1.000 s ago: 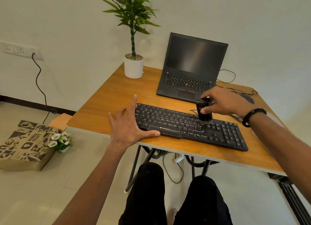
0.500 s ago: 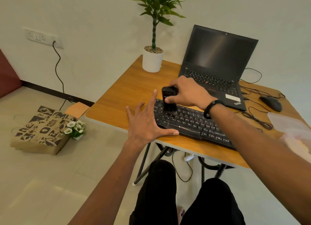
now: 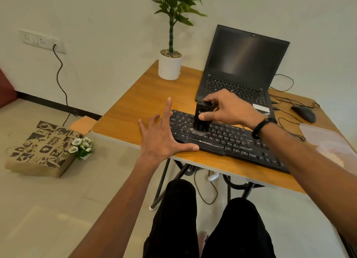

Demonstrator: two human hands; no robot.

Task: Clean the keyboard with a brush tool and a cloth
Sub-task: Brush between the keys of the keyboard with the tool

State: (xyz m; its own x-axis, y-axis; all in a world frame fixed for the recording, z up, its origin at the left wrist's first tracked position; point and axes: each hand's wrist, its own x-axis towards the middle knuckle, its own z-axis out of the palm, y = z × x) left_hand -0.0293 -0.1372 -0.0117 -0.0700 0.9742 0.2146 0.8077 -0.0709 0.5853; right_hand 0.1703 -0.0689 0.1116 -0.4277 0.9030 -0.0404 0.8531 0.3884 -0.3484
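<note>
A black keyboard (image 3: 231,144) lies along the front edge of the wooden table (image 3: 146,103). My right hand (image 3: 229,109) grips a black brush tool (image 3: 201,118) standing upright on the keyboard's left part, its pale bristles touching the keys. My left hand (image 3: 164,138) rests with fingers spread at the keyboard's left end, the thumb lying along its front edge. A pale cloth or plastic sheet (image 3: 328,144) lies at the table's right edge.
An open black laptop (image 3: 245,64) stands behind the keyboard, a white potted plant (image 3: 170,66) at the back left corner. A mouse (image 3: 303,114) and cables lie at the right. On the floor are a printed paper bag (image 3: 42,147) and small flowers (image 3: 82,145).
My right hand has carried the brush from the keyboard's middle-right to its left part. My left hand has stayed at the left end. The camera view has shifted.
</note>
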